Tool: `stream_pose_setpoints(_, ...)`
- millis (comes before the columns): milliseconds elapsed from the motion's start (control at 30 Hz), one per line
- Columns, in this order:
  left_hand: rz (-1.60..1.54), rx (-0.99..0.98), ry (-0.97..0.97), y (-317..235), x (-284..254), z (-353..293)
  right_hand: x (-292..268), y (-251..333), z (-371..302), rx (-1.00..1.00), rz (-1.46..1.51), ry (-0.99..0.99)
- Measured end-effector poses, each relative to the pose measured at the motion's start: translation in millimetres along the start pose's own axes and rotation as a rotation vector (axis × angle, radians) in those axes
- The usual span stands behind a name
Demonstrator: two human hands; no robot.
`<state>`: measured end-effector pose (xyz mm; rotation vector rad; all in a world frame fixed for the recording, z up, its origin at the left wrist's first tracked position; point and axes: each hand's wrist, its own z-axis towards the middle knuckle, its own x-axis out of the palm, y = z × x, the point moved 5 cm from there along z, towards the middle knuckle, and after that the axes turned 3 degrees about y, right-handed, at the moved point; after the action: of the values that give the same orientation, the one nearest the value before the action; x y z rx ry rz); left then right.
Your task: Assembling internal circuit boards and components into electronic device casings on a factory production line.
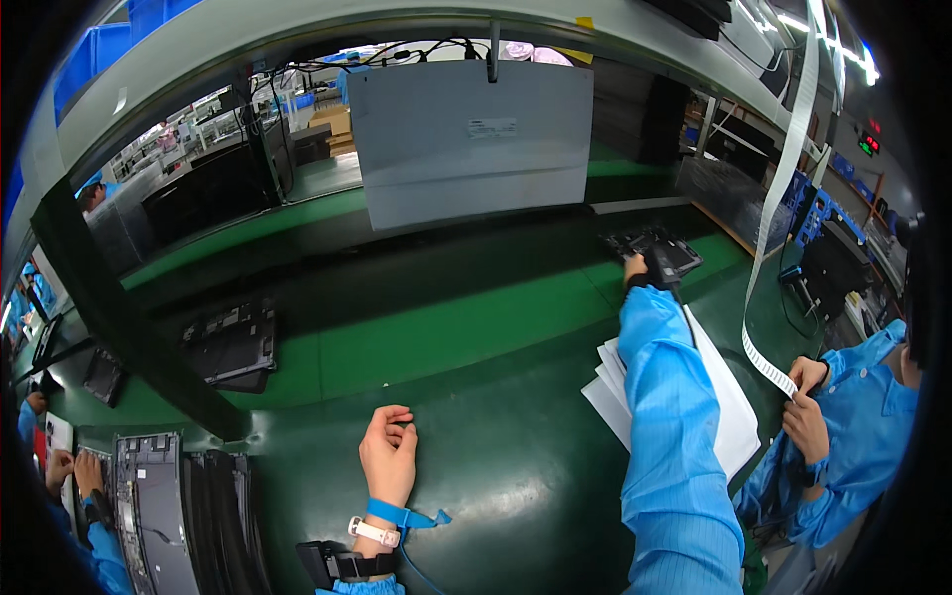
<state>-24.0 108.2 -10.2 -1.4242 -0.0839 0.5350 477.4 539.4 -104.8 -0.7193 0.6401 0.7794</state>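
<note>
My left hand [389, 456] hovers over the near part of the green table, fingers loosely bent and a little apart, with nothing in them. A blue wrist strap [389, 512] with a cord and a white band circle that wrist. My right arm stretches far forward. At its end my right hand [636, 268] is at the near left edge of a dark laptop base [666, 250] lying on the belt, and appears to grip it; the fingertips are partly hidden. White sheets [729, 402] lie under and beside my right forearm.
Several laptop parts [149, 516] stand in a row at lower left, near another person's hands [87, 474]. More laptop bases [233, 342] lie on the belt. A grey panel [476, 144] hangs ahead. At right a person holds a white label strip [764, 362]. A dark post [139, 317] rises at left.
</note>
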Motion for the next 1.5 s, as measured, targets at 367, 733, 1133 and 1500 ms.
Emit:
stream_pose_setpoints(367,0.042,0.002,0.011,-8.0,2.3,1.2,-51.1,-51.0,-26.9,-0.110,0.100,-0.028)
stream_pose_setpoints(733,0.002,0.076,-0.024,-1.0,-1.2,3.7,-342.4,-22.9,-109.8,-0.842,0.155,-0.042)
stream_pose_setpoints(1133,-1.215,-0.582,0.405,-13.5,18.6,-28.4,-528.2,-24.9,-342.9,-1.153,0.438,-0.550)
stream_pose_setpoints(1500,-1.049,-0.409,0.105,-8.3,-97.2,-134.7,-560.2,-89.9,-406.6,-1.100,1.490,0.163)
